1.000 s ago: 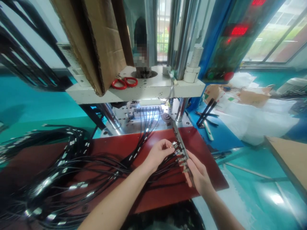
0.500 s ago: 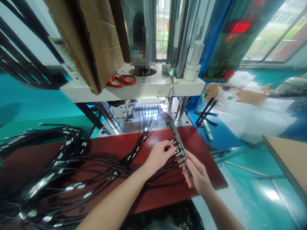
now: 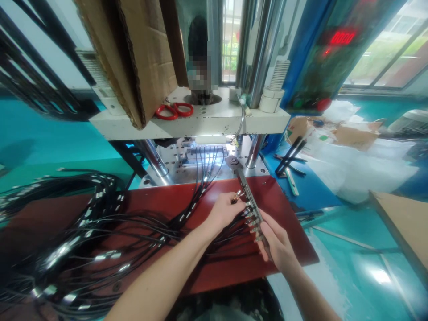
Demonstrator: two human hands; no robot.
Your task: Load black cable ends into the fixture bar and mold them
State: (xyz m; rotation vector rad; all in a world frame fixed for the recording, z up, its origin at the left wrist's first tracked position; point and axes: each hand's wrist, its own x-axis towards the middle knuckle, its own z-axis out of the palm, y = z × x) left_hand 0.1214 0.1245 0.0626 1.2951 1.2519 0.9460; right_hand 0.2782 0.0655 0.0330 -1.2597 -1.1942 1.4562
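Observation:
My right hand [image 3: 276, 236] is closed round the lower end of a long metal bar fixture [image 3: 245, 186], which slants across the board with a round knob at its far end. Several small metal cable connectors [image 3: 253, 221] stick out along the bar's left side. My left hand [image 3: 228, 208] pinches a cable connector [image 3: 239, 194] with a metallic tip beside the middle of the bar. Whether that tip touches the bar I cannot tell. Black cables [image 3: 147, 227] with white labels trail over the reddish-brown board [image 3: 220, 278] and pass under my left arm.
Behind the board stands a press with a white plate [image 3: 200, 127], red-handled scissors [image 3: 174, 110] and a lit metal mould [image 3: 205, 157] with cables in it. Pliers and a cutter [image 3: 292, 183] lie on a blue surface at right. Another person is partly visible behind the press.
My left hand has shifted slightly, bringing the connector it pinches to a different angle beside the bar. The right hand keeps its hold. The whole view has moved a little.

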